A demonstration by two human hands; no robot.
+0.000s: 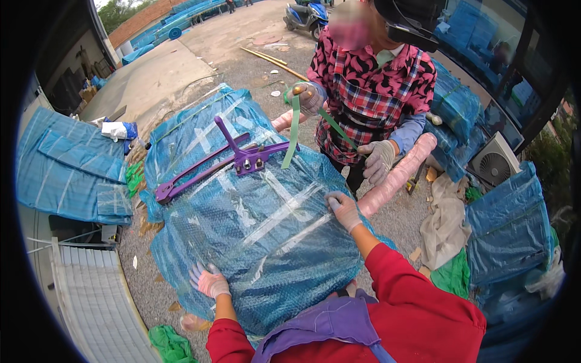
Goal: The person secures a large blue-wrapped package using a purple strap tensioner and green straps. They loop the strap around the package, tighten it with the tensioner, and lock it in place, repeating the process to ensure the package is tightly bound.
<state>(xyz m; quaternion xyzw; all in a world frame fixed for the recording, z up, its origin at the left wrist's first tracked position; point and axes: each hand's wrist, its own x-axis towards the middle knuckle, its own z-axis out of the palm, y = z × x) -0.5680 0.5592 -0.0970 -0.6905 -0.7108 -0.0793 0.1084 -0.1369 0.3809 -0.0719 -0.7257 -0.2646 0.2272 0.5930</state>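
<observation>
Fingers [196, 275] of left hand [212, 283] and right hand [345, 212] on blue bubble-wrapped bundle [200, 236]

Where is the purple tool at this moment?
In the head view, the purple tool lies on the far left part of the blue-wrapped package, beside the hanging green strap.
</observation>
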